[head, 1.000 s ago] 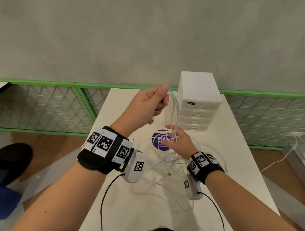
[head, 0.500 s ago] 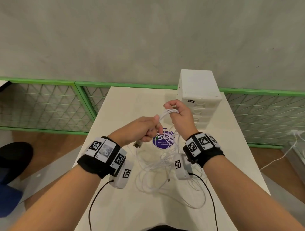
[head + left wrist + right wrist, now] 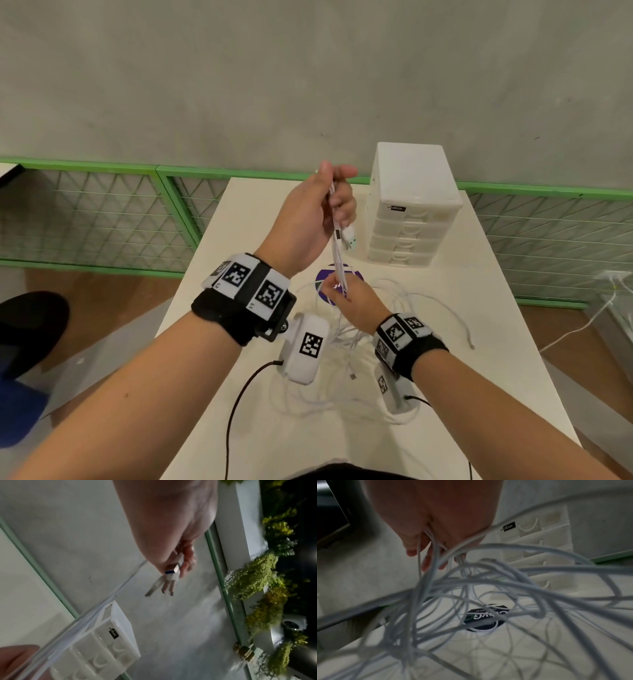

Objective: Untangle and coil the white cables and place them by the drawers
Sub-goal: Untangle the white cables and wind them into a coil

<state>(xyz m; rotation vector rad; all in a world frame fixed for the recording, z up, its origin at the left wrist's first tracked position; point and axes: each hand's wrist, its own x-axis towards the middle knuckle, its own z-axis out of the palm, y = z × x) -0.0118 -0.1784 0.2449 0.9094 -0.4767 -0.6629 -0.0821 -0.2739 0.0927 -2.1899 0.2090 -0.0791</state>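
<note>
My left hand (image 3: 329, 202) is raised above the table beside the white drawer unit (image 3: 409, 205) and grips a bunch of white cable strands (image 3: 337, 253) near their plug ends; the USB plugs (image 3: 171, 573) stick out below its fingers. Lower down, my right hand (image 3: 346, 291) pinches the same strands, which run taut between the two hands. Under the right hand the remaining white cables (image 3: 346, 373) lie in a loose tangle on the table (image 3: 479, 342). The tangled loops (image 3: 488, 595) hang close in front of the right wrist camera.
A round purple sticker (image 3: 325, 277) lies on the table under the strands. One cable end (image 3: 472, 344) trails toward the table's right edge. A green wire-mesh fence (image 3: 96, 212) runs behind the table. Another white cable (image 3: 582, 325) lies on the floor at right.
My left hand has risen from table height to beside the drawers' top, pulling the strands up. My right hand dropped from near the drawers to a lower pinch on them.
</note>
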